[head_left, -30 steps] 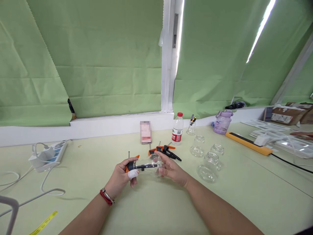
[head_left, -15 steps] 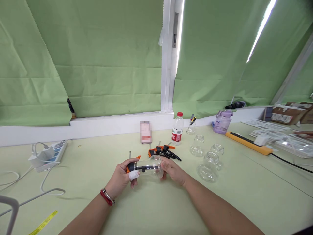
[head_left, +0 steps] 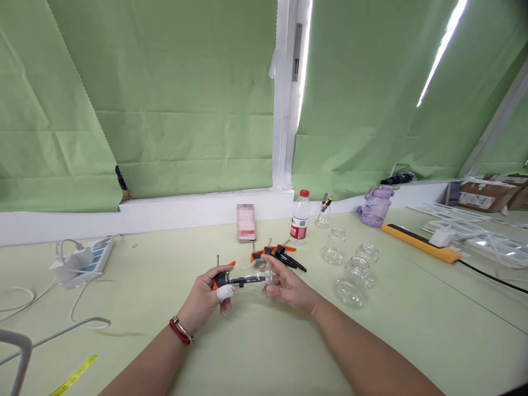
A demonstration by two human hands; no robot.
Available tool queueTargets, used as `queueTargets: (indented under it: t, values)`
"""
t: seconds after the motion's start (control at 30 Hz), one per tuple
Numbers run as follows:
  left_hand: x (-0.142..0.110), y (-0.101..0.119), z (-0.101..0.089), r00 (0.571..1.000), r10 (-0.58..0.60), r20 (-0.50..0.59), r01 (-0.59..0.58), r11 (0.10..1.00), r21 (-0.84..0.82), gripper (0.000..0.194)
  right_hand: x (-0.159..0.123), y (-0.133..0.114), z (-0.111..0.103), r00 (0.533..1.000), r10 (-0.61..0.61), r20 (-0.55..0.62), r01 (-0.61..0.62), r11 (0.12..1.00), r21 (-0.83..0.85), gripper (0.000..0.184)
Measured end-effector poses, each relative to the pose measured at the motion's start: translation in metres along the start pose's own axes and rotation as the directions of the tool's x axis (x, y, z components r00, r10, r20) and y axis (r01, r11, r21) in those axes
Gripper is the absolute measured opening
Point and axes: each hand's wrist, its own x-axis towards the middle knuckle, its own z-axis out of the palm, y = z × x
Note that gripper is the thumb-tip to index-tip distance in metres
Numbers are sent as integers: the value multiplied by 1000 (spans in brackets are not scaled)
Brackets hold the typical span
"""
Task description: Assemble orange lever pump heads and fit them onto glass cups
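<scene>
In front of me a clear glass jar (head_left: 247, 271) lies sideways between my hands. A black-and-orange lid piece (head_left: 220, 279) sits at its left end, and the black tube (head_left: 247, 281) from it runs inside the glass. My left hand (head_left: 213, 291) is closed around the lid piece; one finger has a white wrap. A thin metal rod (head_left: 218, 260) sticks up beside that hand. My right hand (head_left: 289, 287) grips the wide right end of the jar, thumb below and fingers above. Several similar black-and-orange lid pieces (head_left: 284, 257) lie just beyond the jar.
Several empty glass jars (head_left: 350, 290) stand to the right. A red-capped bottle (head_left: 300, 220), a pink-screened phone (head_left: 246, 224) and a small jar holding tools (head_left: 324, 216) are at the back. A purple bottle (head_left: 376, 207) and orange power strip (head_left: 421, 243) lie right; a white power strip (head_left: 97, 261) left.
My right hand's fingers have shifted up and over the jar's right end, with the thumb lower. The left hand keeps its hold on the lid piece.
</scene>
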Motion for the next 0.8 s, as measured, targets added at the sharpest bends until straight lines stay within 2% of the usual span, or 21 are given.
queueTargets:
  t: [0.1, 0.33, 0.8]
  values:
    - [0, -1, -1, 1000, 1, -1, -1, 1000, 9, 53, 1, 3, -1, 999, 39, -10, -39, 999, 26, 78]
    - [0, 0, -1, 1000, 4, 8, -4, 1000, 4, 53, 3, 5, 0, 1000, 17, -8, -16, 999, 42, 74]
    - [-2, 3, 0, 1000, -10, 8, 9, 998, 56, 53, 3, 2, 3, 994, 106, -38, -102, 991, 86, 62]
